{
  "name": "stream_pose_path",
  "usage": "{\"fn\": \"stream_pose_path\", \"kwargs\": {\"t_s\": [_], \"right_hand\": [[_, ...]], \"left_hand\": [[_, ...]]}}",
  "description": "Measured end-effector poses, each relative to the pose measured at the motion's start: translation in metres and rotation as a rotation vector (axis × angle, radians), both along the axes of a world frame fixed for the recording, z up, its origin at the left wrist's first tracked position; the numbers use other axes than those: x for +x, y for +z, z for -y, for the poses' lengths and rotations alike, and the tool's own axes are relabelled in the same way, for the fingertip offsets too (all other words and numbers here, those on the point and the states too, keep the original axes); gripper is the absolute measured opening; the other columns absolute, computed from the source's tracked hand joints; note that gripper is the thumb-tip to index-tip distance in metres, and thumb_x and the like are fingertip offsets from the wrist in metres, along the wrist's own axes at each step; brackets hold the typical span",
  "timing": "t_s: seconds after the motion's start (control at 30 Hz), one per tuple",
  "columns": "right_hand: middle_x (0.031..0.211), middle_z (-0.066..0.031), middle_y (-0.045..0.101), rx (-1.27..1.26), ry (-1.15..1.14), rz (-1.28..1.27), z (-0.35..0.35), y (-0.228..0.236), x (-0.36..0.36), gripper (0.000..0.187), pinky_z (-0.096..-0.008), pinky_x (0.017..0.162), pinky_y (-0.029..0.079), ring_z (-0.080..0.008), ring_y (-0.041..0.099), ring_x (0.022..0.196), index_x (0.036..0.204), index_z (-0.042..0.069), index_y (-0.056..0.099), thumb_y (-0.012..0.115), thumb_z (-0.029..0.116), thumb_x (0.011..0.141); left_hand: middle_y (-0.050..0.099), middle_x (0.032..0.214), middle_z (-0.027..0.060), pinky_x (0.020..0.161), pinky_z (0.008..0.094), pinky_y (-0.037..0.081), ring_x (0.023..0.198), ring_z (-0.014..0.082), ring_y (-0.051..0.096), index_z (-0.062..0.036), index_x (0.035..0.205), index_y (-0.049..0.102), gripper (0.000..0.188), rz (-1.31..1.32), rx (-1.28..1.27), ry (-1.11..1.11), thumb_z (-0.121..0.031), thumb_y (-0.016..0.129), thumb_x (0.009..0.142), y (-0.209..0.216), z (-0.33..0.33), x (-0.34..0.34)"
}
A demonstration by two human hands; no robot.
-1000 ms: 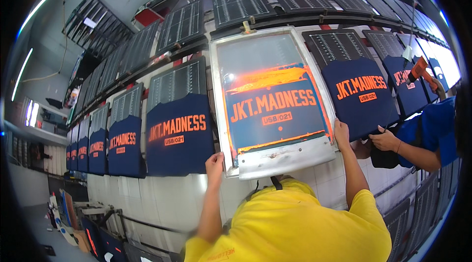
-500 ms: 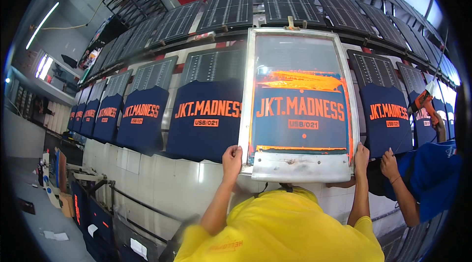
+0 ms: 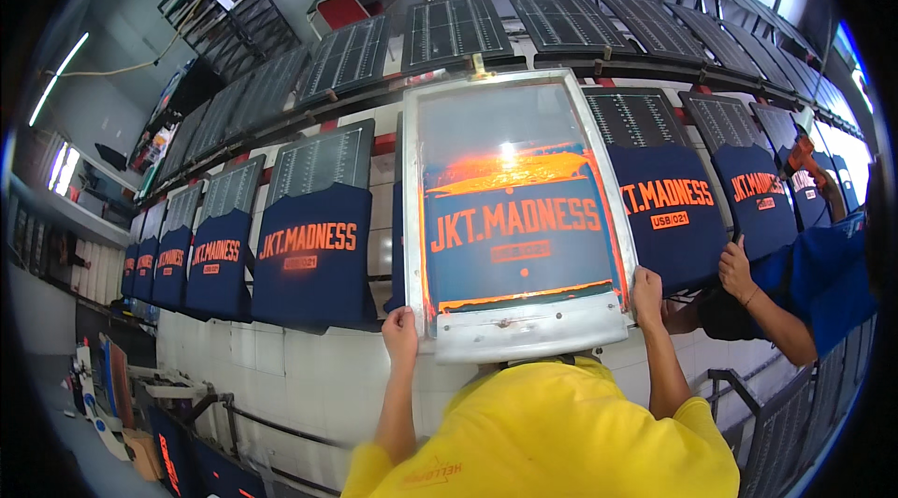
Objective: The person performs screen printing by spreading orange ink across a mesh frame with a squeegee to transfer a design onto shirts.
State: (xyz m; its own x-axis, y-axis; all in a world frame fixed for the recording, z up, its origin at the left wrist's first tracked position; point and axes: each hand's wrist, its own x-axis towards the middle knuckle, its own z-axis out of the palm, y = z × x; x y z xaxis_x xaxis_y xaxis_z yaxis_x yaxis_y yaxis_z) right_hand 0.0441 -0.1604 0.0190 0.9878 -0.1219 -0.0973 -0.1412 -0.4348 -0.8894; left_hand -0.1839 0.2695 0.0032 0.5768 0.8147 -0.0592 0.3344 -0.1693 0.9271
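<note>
A silver-framed printing screen (image 3: 582, 129) stands before me over the row of shirts. Orange ink (image 3: 468, 171) lies in a thick band across its mesh, above orange lettering that shows in the lower part. A wide metal plate (image 3: 531, 330) spans the near end of the screen. My left hand (image 3: 400, 334) is closed on the frame's near left corner. On the near right side, my right hand (image 3: 646, 297) grips the frame edge. A navy shirt (image 3: 313, 259) with orange print lies left of the screen, and another navy shirt (image 3: 659, 222) lies to its right.
More printed shirts (image 3: 220, 255) lie on dark boards along the curved row. Behind them runs a second row of bare black boards (image 3: 456, 30). At right, a co-worker's hand (image 3: 736, 278) is close by, near an orange hand tool (image 3: 803, 157). A black rack (image 3: 224, 7) stands back left.
The screen has shifted left along the row with both my hands on it. More of the shirts to its right now show. The view has turned slightly.
</note>
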Motion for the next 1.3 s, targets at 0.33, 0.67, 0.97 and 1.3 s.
{"fn": "stream_pose_path", "kwargs": {"t_s": [0.33, 0.67, 0.97, 1.3], "right_hand": [[0.064, -0.0226, 0.053, -0.089, -0.040, -0.023, -0.073, -0.021, -0.020, 0.041, -0.0437, 0.064, 0.041, -0.0243, 0.049, 0.060, 0.079, -0.011, 0.056, 0.049, 0.027, 0.094], [0.070, -0.0298, 0.057, -0.137, -0.035, -0.005, -0.090, -0.030, -0.009, 0.042, -0.0449, 0.065, 0.043, -0.0292, 0.057, 0.060, 0.083, -0.011, 0.060, 0.048, 0.028, 0.094], [0.059, -0.0142, 0.045, -0.167, -0.053, 0.021, -0.094, -0.026, 0.000, 0.038, -0.0404, 0.058, 0.039, -0.0144, 0.045, 0.059, 0.076, -0.011, 0.055, 0.049, 0.022, 0.094], [0.075, -0.0270, 0.062, -0.241, -0.003, -0.047, -0.093, -0.031, -0.001, 0.039, -0.0478, 0.067, 0.045, -0.0431, 0.063, 0.071, 0.082, -0.006, 0.064, 0.048, 0.028, 0.093]], "left_hand": [[0.066, 0.080, 0.0061, 0.069, 0.0288, 0.047, 0.072, 0.0119, 0.057, 0.0057, 0.101, 0.068, 0.030, 0.000, 0.035, 0.002, -0.023, 0.063, 0.094, -0.015, -0.078, -0.016], [0.071, 0.087, 0.0113, 0.075, 0.0315, 0.050, 0.080, 0.0167, 0.065, 0.0064, 0.103, 0.069, 0.034, -0.055, 0.022, -0.026, -0.026, 0.064, 0.093, -0.020, -0.104, -0.003], [0.071, 0.092, 0.0124, 0.078, 0.0318, 0.050, 0.084, 0.0183, 0.066, 0.0076, 0.105, 0.067, 0.035, -0.056, -0.008, -0.071, -0.026, 0.063, 0.094, -0.023, -0.104, -0.004], [0.072, 0.083, 0.0119, 0.069, 0.0362, 0.050, 0.075, 0.0207, 0.066, 0.0039, 0.098, 0.070, 0.026, -0.244, 0.138, -0.213, -0.021, 0.063, 0.092, 0.007, -0.113, -0.003]]}}
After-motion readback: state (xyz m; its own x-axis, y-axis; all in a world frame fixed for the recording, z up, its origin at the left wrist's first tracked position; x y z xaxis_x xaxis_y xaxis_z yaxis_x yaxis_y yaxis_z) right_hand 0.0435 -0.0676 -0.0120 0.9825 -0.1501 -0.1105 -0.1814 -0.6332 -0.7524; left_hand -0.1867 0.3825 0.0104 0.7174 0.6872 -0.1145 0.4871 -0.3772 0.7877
